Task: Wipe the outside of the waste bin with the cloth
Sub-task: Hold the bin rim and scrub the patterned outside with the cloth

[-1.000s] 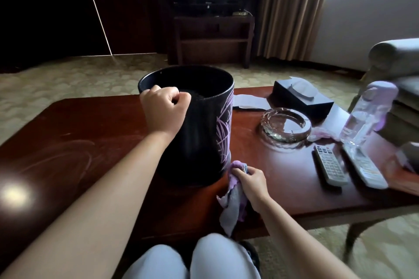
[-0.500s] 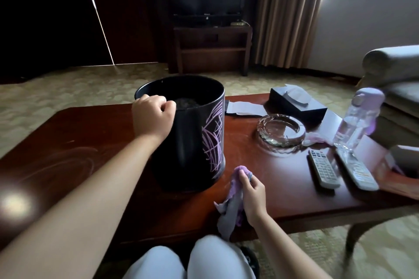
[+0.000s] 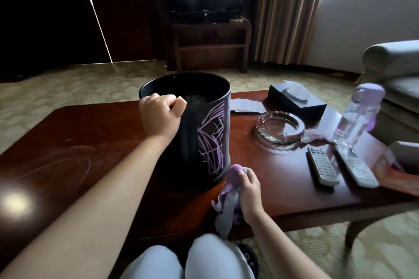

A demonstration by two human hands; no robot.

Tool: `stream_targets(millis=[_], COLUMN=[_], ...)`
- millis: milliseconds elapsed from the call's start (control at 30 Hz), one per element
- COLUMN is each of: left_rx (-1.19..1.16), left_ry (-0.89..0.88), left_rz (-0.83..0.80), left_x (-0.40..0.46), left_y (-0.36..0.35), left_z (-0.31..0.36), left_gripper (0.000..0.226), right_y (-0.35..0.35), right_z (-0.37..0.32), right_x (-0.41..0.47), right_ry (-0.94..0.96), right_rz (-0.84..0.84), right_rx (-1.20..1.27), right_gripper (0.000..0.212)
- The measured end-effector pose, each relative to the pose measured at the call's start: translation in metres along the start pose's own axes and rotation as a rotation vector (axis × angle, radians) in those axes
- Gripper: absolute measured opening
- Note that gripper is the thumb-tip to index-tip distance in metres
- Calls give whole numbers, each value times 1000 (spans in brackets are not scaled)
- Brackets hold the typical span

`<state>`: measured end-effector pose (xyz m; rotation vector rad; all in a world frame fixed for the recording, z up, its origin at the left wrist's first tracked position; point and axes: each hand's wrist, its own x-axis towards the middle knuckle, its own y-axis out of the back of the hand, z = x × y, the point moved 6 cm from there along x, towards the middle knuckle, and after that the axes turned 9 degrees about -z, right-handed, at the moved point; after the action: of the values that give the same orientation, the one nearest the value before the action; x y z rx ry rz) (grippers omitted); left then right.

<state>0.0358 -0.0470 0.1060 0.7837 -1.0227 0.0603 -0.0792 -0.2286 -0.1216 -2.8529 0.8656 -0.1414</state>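
the waste bin [image 3: 199,133] is a round black cylinder with thin purple, grass-like strokes drawn down the side that faces right. it stands upright on the dark red-brown tabletop [image 3: 68,154], near the middle, its open mouth up and something dark lying inside. its wall is glossy, with a soft vertical sheen on the near side. the cloth [image 3: 226,201] is a crumpled rag, purple at its bunched top and paler lavender-grey below. its top sits just beside the bin's lower right edge, at or very near the base; whether it touches is unclear. its loose end hangs past the tabletop's near edge.
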Motion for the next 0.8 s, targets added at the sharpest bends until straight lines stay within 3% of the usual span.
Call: stream_targets(millis=[367, 533, 700, 800], left_rx=[102, 109, 106, 109], left_ry=[-8, -38, -46, -32], left_rz=[145, 175, 195, 205], left_x=[-8, -9, -9, -10], left_y=[6, 6, 7, 7], left_z=[7, 8, 7, 6], left_gripper=[46, 45, 45, 43], right_y=[-3, -20, -12, -18], right_z=[2, -7, -7, -10], right_x=[-2, -16, 0, 3], right_ry=[-68, 38, -36, 2], right_rz=[-90, -155, 37, 15], right_rx=[-159, -460, -474, -540], right_gripper=[14, 27, 32, 27])
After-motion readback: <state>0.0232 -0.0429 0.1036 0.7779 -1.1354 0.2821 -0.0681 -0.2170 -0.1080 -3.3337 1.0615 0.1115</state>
